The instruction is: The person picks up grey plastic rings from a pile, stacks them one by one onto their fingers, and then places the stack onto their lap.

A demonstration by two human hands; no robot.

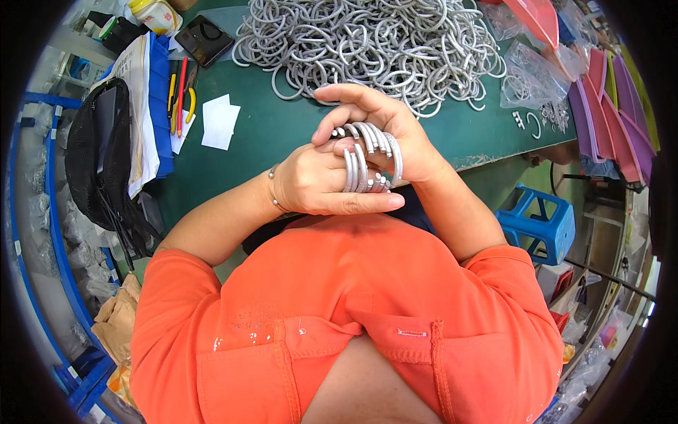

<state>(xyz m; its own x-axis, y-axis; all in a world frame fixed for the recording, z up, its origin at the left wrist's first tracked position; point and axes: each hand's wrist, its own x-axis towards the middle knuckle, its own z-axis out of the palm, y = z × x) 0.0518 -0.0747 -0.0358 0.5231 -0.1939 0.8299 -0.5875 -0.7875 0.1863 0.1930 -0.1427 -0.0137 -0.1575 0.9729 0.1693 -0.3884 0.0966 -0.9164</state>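
Observation:
Several silver open rings [370, 141], C-shaped like cuff bangles, are gathered between my two hands in front of my chest. My left hand [314, 177] lies across them from the left, its thumb stretched along the near side and its other fingers partly hidden behind the rings. From the right, my right hand [395, 127] curls over the far side, with rings hanging around its palm and fingers. Cut ends of some rings show between the hands. Just beyond my fingers, a big heap of the same silver rings [374, 49] covers the far part of the green table [261, 134].
Left on the table are white paper slips [220, 121], a red pencil [182, 95], yellow-handled pliers [191, 106], a phone [204, 41] and a blue bin [162, 113]. Plastic bags [533, 74] and small metal pieces [554, 116] lie right. A blue stool [540, 222] stands below the table edge.

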